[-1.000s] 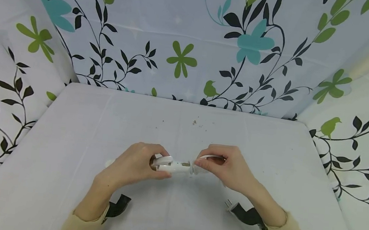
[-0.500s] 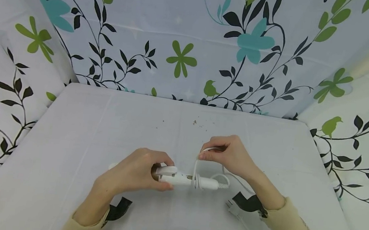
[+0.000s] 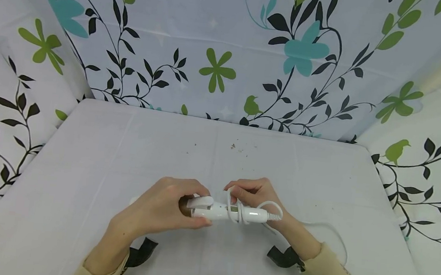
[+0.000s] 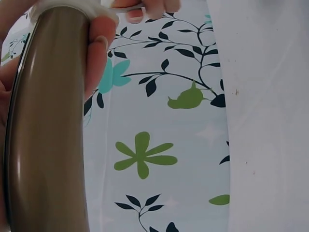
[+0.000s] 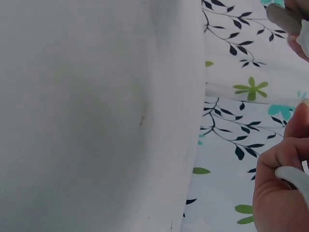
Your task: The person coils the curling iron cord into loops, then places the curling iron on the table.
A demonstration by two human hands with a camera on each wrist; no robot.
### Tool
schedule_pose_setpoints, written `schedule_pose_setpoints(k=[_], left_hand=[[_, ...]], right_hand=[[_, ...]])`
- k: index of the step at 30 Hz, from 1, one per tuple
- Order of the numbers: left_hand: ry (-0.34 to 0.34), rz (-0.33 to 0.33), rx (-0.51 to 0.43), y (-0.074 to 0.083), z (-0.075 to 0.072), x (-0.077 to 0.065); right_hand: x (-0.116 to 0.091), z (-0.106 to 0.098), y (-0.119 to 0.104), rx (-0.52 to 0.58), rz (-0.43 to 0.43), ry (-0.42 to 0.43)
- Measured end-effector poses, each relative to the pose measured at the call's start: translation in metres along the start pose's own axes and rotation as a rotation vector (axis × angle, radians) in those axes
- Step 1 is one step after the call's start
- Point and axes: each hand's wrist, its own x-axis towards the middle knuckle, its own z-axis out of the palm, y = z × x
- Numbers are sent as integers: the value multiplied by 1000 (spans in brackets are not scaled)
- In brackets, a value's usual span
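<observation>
A curling iron with a white handle point(image 3: 219, 211) and a bronze-brown barrel point(image 4: 50, 121) is held sideways above the table. My left hand point(image 3: 158, 206) grips it at the clamp end, thumb in front and fingers behind, covering much of the barrel in the head view. A white cord point(image 3: 270, 203) leaves the handle's right end and is wound around the handle in a few turns. Just behind these turns, my right hand point(image 3: 253, 193) pinches a stretch of the cord between thumb and fingers. The right wrist view shows this hand with the cord passing through it.
A white-covered table point(image 3: 156, 144) stands against a leaf-patterned cloth point(image 3: 222, 31) at the back and sides. Small brown specks point(image 3: 233, 146) lie towards its far edge. Loose cord point(image 3: 333, 228) trails right of my right wrist. Black straps hang at both wrists.
The right hand first drew the cord up and back from the handle, then came down behind it, adding to the winding. The iron moved slightly nearer me. The two-pin plug is now out of sight.
</observation>
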Motion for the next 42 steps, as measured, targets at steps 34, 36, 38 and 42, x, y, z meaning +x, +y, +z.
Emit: schedule_pose_setpoints(k=[34, 36, 38, 42], left_hand=[[209, -146, 327, -28, 0, 6], [204, -153, 332, -28, 1, 6], [191, -165, 333, -28, 2, 7], [156, -191, 323, -30, 4, 7]], right_hand=[[-26, 44, 4, -839, -288, 81], [-27, 43, 0, -878, -293, 59], [-27, 42, -4, -936, -299, 34], [-29, 38, -13, -1058, -321, -19]])
